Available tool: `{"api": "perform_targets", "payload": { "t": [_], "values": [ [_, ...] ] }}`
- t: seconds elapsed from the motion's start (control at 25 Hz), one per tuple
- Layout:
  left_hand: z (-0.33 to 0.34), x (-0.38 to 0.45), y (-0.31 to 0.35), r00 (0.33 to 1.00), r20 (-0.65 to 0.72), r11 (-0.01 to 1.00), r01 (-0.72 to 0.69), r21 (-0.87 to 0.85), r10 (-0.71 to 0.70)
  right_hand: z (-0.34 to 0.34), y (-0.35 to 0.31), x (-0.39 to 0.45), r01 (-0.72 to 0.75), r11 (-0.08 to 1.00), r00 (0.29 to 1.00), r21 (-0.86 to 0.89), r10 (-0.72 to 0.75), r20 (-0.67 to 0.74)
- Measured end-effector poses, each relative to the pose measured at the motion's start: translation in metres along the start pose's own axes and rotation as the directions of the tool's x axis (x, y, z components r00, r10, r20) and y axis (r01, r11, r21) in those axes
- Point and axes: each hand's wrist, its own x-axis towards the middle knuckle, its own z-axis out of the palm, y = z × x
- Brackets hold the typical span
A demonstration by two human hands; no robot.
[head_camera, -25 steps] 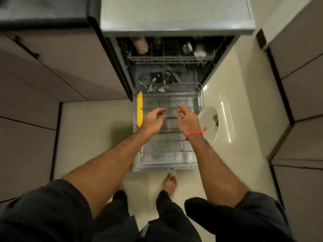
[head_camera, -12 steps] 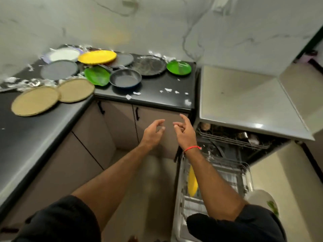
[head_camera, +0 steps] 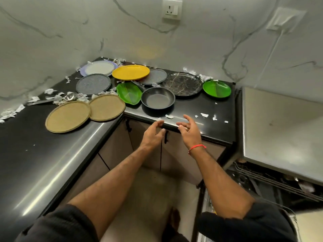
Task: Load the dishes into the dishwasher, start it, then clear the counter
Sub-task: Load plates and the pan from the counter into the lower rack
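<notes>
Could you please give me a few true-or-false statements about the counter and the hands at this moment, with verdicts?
1. Both hands, left hand and right hand, hold nothing. True.
2. The yellow plate lies on the floor. False: it lies on the counter.
3. The dark pan holds food. False: it looks empty.
4. Two tan round plates lie side by side. True.
5. Torn foil scraps litter the counter. True.

— What carries it all?
— An L-shaped glossy black counter (head_camera: 52,154), centre left.
— And on it?
— Round yellow plate (head_camera: 130,72), round green plate (head_camera: 216,88), dark frying pan (head_camera: 157,100), two woven tan mats (head_camera: 68,116), torn foil scraps (head_camera: 10,112).
</notes>
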Motion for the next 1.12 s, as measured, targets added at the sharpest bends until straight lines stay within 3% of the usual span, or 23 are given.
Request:
{"api": "perform_targets", "payload": {
  "t": [0.28,0.36,0.44,0.52,0.56,0.68,0.8,1.0,1.12],
  "values": [
    [-0.023,0.08,-0.015,0.979,-0.075,0.981,0.194,0.016,-0.192,0.049,0.017,0.112,-0.122,0.981,0.975,-0.149,0.147,0.169],
    [-0.026,0.093,-0.019,0.97,-0.094,0.974,0.227,0.001,-0.225,0.065,0.023,0.142,-0.304,0.952,0.94,0.046,0.291,0.177],
    [-0.029,0.098,-0.026,0.965,-0.106,0.97,0.241,-0.009,-0.241,0.082,0.026,0.17,-0.532,0.785,0.847,0.318,0.498,0.186],
    [-0.033,0.1,-0.033,0.959,-0.107,0.965,0.261,-0.02,-0.261,0.1,0.027,0.192,-0.651,0.622,0.748,0.434,0.623,0.228],
    [-0.035,0.101,-0.037,0.959,-0.097,0.964,0.265,-0.024,-0.266,0.108,0.028,0.2,-0.666,0.591,0.729,0.455,0.646,0.228],
    [-0.046,0.105,-0.046,0.967,-0.044,0.967,0.252,-0.026,-0.253,0.125,0.035,0.215,-0.614,0.615,0.745,0.495,0.659,0.105],
    [-0.058,0.111,-0.051,0.976,0.011,0.975,0.219,-0.026,-0.219,0.121,0.033,0.207,-0.514,0.709,0.762,0.483,0.636,-0.123],
    [-0.067,0.12,-0.05,0.99,0.113,0.996,0.088,-0.006,-0.087,0.059,0.018,0.144,-0.276,0.849,0.797,0.451,0.464,-0.387],
    [-0.048,0.121,-0.043,0.988,0.131,0.981,0.1,-0.166,-0.079,-0.002,0.017,0.097,-0.168,0.906,0.773,0.389,0.366,-0.519]
  ]
}}
